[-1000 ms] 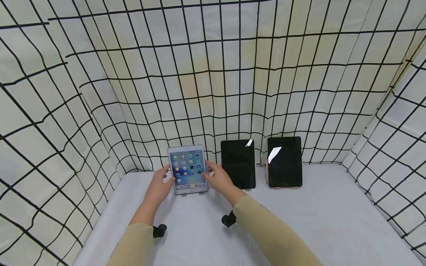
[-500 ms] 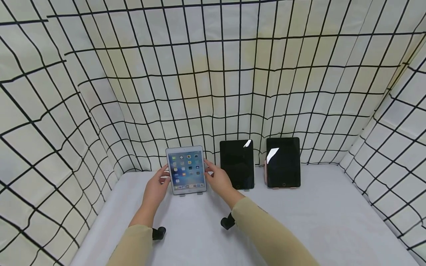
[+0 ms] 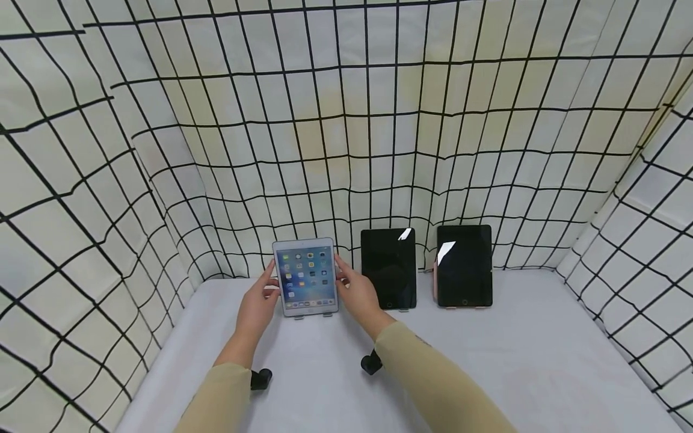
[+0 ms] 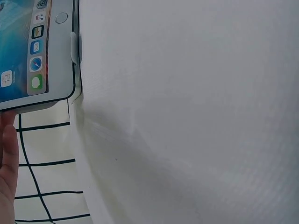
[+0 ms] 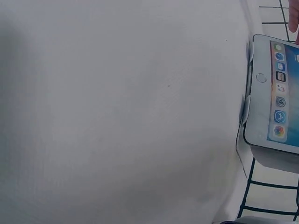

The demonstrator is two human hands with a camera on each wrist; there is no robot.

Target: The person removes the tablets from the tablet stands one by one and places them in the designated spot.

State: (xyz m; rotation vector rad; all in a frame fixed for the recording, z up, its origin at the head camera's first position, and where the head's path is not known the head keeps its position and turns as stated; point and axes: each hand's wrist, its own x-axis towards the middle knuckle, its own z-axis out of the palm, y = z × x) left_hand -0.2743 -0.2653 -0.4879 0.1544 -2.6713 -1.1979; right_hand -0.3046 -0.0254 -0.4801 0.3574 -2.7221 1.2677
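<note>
A white tablet [image 3: 305, 278] with a lit screen of app icons leans upright on a small stand, whose lips [image 4: 74, 47] catch its bottom edge. My left hand [image 3: 255, 307] is at the tablet's left side, fingertips at the edge and thumb beside the frame. On the opposite side my right hand [image 3: 358, 296] has its fingers along the right edge, thumb off the screen. The left wrist view shows straight left fingers [image 4: 9, 144] against the tablet's side. The right hand is out of sight in the right wrist view. Parts of the fingers are hidden behind the tablet.
Two dark-screened tablets stand to the right, a black one [image 3: 388, 270] close behind my right hand and another [image 3: 464, 267] on a pinkish stand. A white cloth-covered table [image 3: 487, 373] lies below. White walls with black grid netting [image 3: 346, 138] enclose the back and sides.
Both thumbs have come off the front of the white tablet to its sides. The tablet stays in place on its stand; the head view has shifted slightly.
</note>
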